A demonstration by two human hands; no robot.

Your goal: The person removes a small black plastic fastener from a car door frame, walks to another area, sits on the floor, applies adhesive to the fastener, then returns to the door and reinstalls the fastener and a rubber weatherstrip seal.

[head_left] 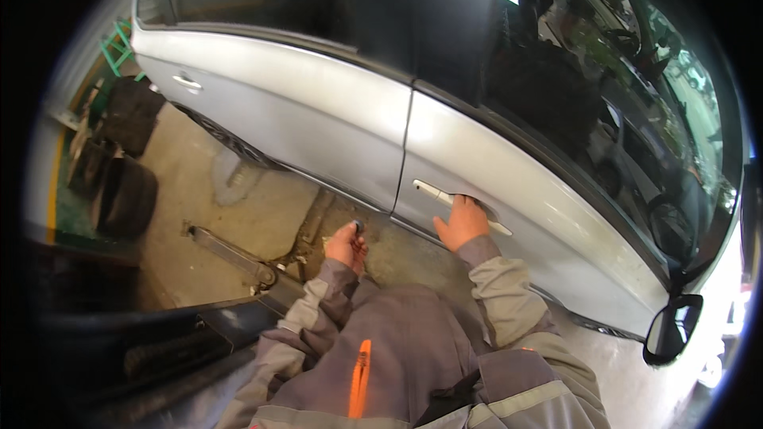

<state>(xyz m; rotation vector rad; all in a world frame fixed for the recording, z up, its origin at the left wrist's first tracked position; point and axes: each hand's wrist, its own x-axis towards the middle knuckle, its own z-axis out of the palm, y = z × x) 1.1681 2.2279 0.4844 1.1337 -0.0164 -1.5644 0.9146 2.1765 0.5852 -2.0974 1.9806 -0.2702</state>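
A silver car (318, 123) stands side-on across the view with its doors closed. My right hand (464, 223) is at the front door's pale handle (430, 190), its fingers curled behind the grip and mostly hidden there. Lower and to the left, my left hand (347, 245) is closed around a small dark object (358, 226) that shows at its fingertips; its kind is too small to make out. That hand is apart from the car, over the floor.
A side mirror (673, 329) juts out at the lower right. A metal lift arm (233, 255) lies low on the concrete floor at the left. Old tyres (125, 195) stand along the far left wall, near a green metal frame (117, 48). A dark structure (159, 342) runs along the lower left.
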